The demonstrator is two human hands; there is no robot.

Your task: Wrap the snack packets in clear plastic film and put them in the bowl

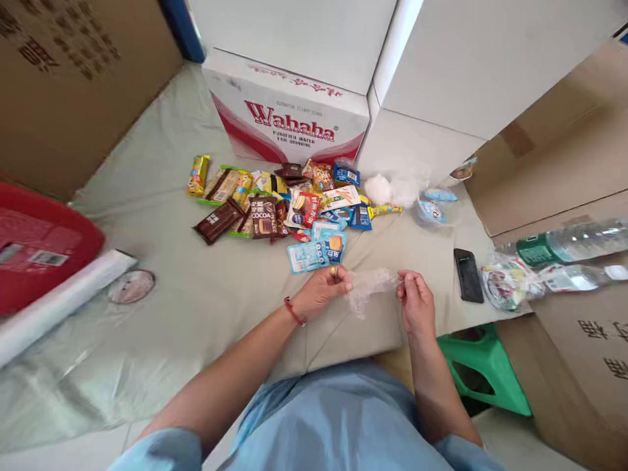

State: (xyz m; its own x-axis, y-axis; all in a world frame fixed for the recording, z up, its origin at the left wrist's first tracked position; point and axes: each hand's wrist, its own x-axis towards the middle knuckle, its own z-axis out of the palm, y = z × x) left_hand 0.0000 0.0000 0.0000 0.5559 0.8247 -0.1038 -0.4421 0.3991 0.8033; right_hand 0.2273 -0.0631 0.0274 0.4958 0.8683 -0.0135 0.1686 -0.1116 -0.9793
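White panels (441,59) rise behind a cloth-covered table (196,301), a green stool (503,369) below.

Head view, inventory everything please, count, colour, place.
Plastic film: one, clear, lower centre
Snack packets: many, multicoloured, table centre
Wahaha carton: one, white and red, behind packets
Plastic bags: several, white and bluish, right of packets
Phone: one, black, right
Patterned wrapper: one, multicoloured, beside it
Bottles: two, clear, far right
Stool: one, green, lower right
Shiny item: one, red, left edge
Long item: one, white, beside it
Round item: one, pinkish, nearby
Cardboard boxes: several, brown, both sides
Panels: several, white, back
Tablecloth: one, beige, under packets
Shirt: one, blue, bottom centre
Bracelet: one, red, left wrist
Ring: one, gold, left finger
Left hand: one, bare, film's left
Right hand: one, bare, film's right
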